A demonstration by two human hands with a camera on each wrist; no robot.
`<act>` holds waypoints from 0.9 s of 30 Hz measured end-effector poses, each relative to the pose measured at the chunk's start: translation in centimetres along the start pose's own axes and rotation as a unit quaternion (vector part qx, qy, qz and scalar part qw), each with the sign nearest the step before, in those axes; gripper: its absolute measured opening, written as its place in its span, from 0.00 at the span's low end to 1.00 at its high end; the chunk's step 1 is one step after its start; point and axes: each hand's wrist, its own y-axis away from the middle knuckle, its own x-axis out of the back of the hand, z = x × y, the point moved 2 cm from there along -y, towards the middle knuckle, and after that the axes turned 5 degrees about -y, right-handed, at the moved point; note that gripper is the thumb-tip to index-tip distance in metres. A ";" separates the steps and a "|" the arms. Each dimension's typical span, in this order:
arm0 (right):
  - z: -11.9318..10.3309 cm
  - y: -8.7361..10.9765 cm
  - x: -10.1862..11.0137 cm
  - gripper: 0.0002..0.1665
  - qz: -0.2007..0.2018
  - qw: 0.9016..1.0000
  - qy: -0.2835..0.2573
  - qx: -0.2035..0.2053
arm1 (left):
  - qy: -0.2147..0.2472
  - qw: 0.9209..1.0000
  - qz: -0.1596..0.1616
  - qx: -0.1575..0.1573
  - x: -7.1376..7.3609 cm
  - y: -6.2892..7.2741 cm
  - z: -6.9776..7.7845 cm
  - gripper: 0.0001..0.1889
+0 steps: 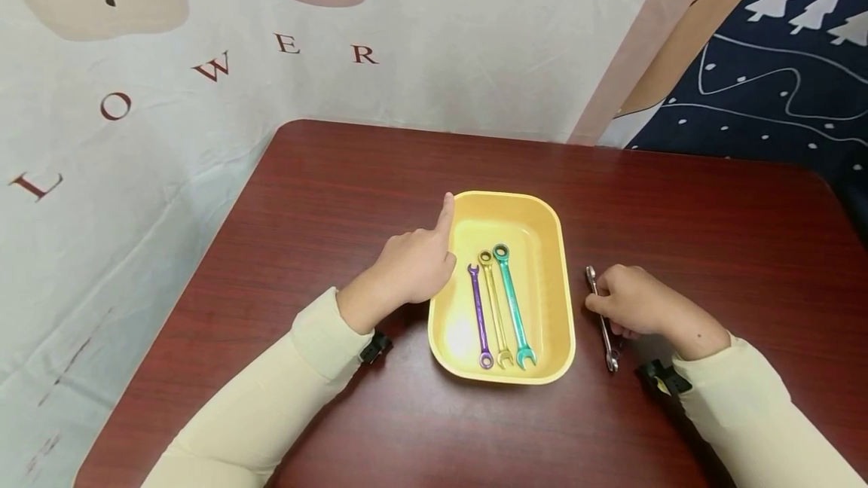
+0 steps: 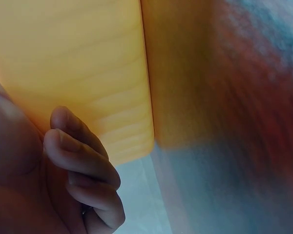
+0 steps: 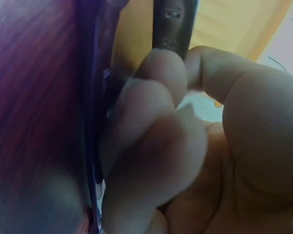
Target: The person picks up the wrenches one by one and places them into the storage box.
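Pinching hand: we see the right hand (image 1: pixel 637 303) gripping the silver wrench (image 1: pixel 606 337) by its shaft, between thumb and fingers.
Other hand: the left hand (image 1: pixel 415 268) touches the yellow tray (image 1: pixel 505 208) at its nine o'clock side, index finger straight; whether it grips, we cannot tell.
Wrench's place: just beside the tray, a little past its three o'clock; we cannot tell if it touches the table (image 1: pixel 380 428).
Wrench's handling: we judge it stiff, dense, hard to damage and rather slippery; we'd hold it mid-shaft, where it should balance.
Wrench's axis: lengthwise from between eleven and twelve to between five and six.
Tray's contents: purple wrench (image 1: pixel 480 315), gold wrench (image 1: pixel 495 309) and teal wrench (image 1: pixel 513 307), slanting much alike.
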 end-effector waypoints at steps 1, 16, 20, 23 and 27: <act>0.0 0.0 0.0 0.16 0.000 1.000 0.000 -0.001 | 0.000 1.000 0.000 0.000 0.0 0.0 0.0 0.45; -0.8 0.4 0.2 0.17 0.020 0.996 0.076 0.047 | 0.003 1.000 0.001 0.003 0.1 0.1 0.0 0.44; -1.1 0.5 0.3 0.18 0.024 0.995 0.084 0.047 | 0.003 1.000 0.001 0.000 0.1 0.2 0.0 0.44; -1.2 0.4 0.4 0.18 0.031 0.995 0.085 0.050 | 0.001 1.000 0.001 0.000 0.1 0.2 0.0 0.45; -1.4 0.6 0.6 0.18 0.038 0.995 0.078 0.048 | 0.002 1.000 -0.001 0.001 0.2 0.2 0.0 0.45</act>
